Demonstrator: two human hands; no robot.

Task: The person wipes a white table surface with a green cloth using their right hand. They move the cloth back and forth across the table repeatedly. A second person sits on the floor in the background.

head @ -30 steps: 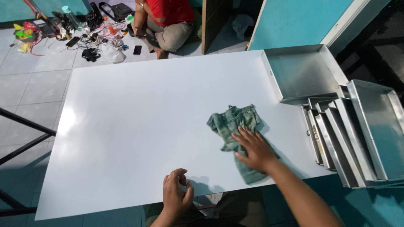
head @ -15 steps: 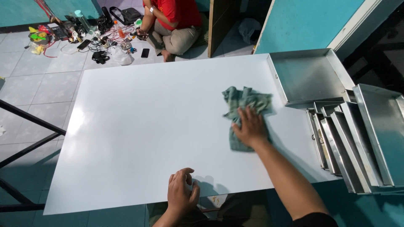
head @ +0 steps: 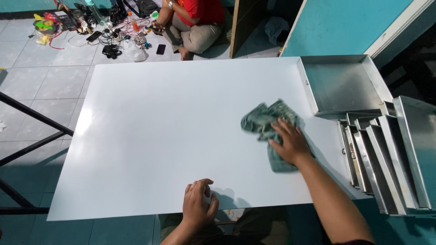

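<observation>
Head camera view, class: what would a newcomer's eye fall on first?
A large white board fills the middle of the view. The right hand presses a crumpled green cloth flat on its right part, while the left hand rests on its near edge. Shiny metal trays stand stacked at the right.

We see bright, even light; soft glare pools on the white board's [head: 150,136] left side, the rag [head: 268,124] blurs, and short shadows fall beneath both hands.
</observation>
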